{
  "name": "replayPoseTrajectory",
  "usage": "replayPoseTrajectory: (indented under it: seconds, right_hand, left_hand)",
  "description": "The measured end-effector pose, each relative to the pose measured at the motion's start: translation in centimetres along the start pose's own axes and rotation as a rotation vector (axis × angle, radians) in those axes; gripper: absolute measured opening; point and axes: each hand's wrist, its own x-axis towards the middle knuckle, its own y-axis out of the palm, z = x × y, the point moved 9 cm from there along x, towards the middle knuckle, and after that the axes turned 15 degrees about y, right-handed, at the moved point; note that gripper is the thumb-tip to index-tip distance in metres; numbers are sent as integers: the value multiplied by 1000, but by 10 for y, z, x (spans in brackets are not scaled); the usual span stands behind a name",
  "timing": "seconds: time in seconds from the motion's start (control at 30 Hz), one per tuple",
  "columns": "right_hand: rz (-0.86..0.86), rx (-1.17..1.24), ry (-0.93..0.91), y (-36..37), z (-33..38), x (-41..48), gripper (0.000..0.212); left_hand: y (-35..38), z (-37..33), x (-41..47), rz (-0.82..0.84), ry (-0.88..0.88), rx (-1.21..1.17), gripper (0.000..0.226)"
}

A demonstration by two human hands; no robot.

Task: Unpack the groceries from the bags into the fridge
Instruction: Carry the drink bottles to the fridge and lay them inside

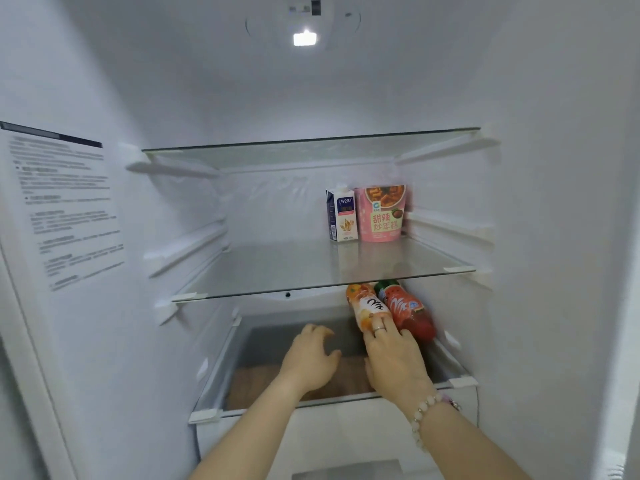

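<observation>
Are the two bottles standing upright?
No, the orange bottle and the red bottle both lie on their sides on the lower shelf.

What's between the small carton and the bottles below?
A glass shelf; the carton stands on it, the orange bottle and red bottle lie underneath. Head view.

Beneath my left hand (311, 358) the shelf (256, 358) is smooth clear glass with white plastic clips (204, 416). By my right hand (394, 362), the orange bottle (365, 306) and red bottle (408, 313) are glossy plastic. Above both, a matt paper carton (341, 216) and a shiny pink tub (381, 214).
</observation>
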Motion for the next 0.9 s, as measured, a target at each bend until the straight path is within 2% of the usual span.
replayPoseTrajectory:
  seconds: [0.1,0.27,0.47,0.63,0.8,0.9]
  right_hand:
    - [-51,32,-26,-22,4,-11,48]
    - [-118,115,-7,-62,-19,-36,42]
    - [-180,-7,83,-118,-74,-75,35]
    - [-282,-67,115,-168,-90,-113,35]
    - [-484,-77,112,-257,-101,-172,27]
    - [-533,-76,137,-303,-129,-215,21]
  left_hand:
    - [-13,-12,-27,61,72,388,49]
    - [-31,-49,-55,-50,166,532,45]
    - [-45,-117,-63,-252,360,432,39]
    - [-54,-178,-78,-307,600,414,31]
    - [-106,-246,-109,-454,642,383,37]
    - [-130,-300,-143,-527,688,306,43]
